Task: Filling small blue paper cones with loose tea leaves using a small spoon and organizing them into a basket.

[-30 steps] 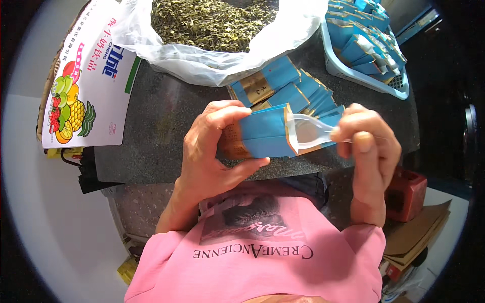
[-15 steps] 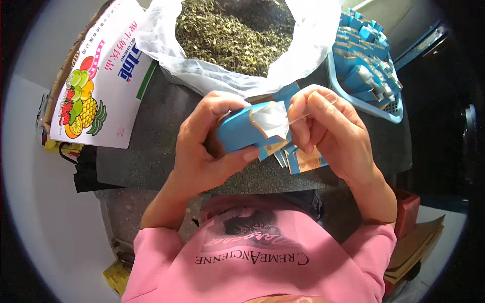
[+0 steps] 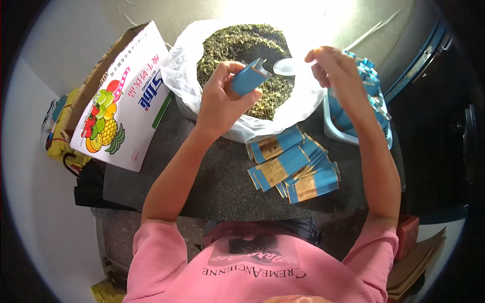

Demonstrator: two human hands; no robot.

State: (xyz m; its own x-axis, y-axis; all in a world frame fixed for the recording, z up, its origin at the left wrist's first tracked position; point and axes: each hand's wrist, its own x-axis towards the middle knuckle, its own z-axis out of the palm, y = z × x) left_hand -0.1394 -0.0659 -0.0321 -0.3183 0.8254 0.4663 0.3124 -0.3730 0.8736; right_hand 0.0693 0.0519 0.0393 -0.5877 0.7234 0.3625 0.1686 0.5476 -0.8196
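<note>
Head view: grips open-ended blue paper-like pouch [image 3: 250, 80] between thumb and fingers of left hand [image 3: 222, 101], upper centre of frame. Apparently pinches translucent white plastic spoon [image 3: 284, 66] in right hand [image 3: 336, 68], with handle lost in glare. Looks like scooping over dried green leaves [image 3: 242, 36]; calls next for full spoon, steady pouch.

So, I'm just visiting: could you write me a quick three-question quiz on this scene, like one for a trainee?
1. Which hand holds the blue packet near the pale spoon?
2. Fill in the gap: the bag of dried leaves stands ___ the white carton and the blue basket.
3. True or false: the fanned-out flat packets lie inside the white carton.

Key:
1. The left hand.
2. Between.
3. False; they lie on the dark tabletop.
</note>
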